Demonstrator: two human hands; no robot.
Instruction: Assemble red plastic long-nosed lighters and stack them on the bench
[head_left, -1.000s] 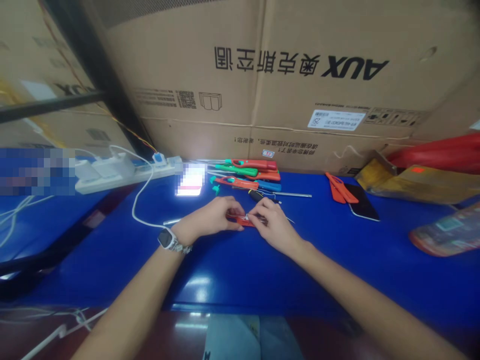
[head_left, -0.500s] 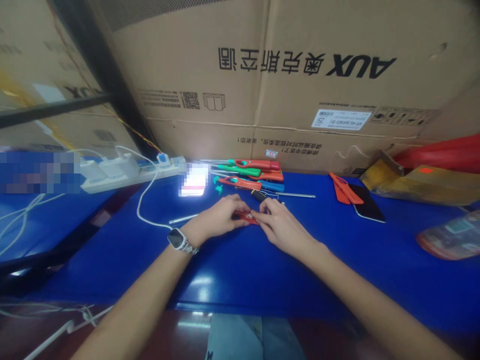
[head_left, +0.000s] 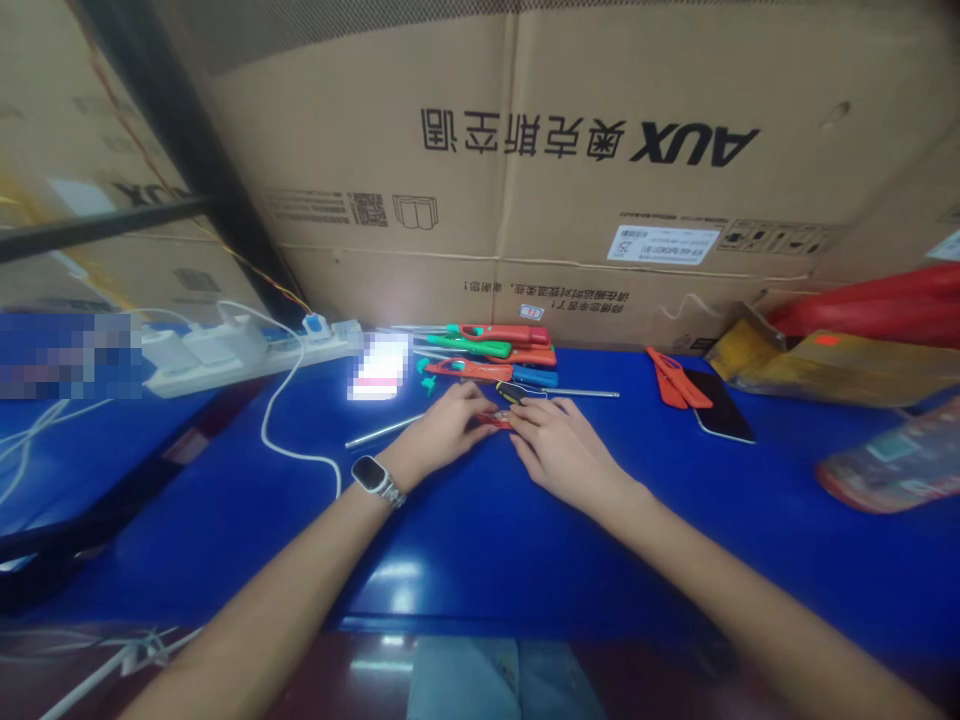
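Note:
Between my two hands, low over the blue table, is a red lighter casing (head_left: 493, 419) with small pale parts showing inside. My left hand (head_left: 452, 432) pinches its left end between thumb and fingers. The bent fingers of my right hand (head_left: 566, 445) close on its right end and hide part of it. Just beyond my fingertips lies a black-and-yellow screwdriver (head_left: 511, 392). One loose metal tube (head_left: 384, 431) lies beside my left hand, another (head_left: 581, 393) behind my right. Farther back are several long-necked lighters (head_left: 517, 333) in red, green and orange.
Orange casing halves (head_left: 677, 380) lie partly on a dark phone (head_left: 726, 405) at right, near a plastic bottle (head_left: 896, 455). A lit screen (head_left: 379, 367), white cable (head_left: 267, 430) and power strip (head_left: 180, 380) are at left. A large cardboard box (head_left: 465, 230) stands behind the table.
The view has shifted slightly. My right hand's fingers now lie flatter over the casing's right end, covering more of it. My left hand keeps its hold.

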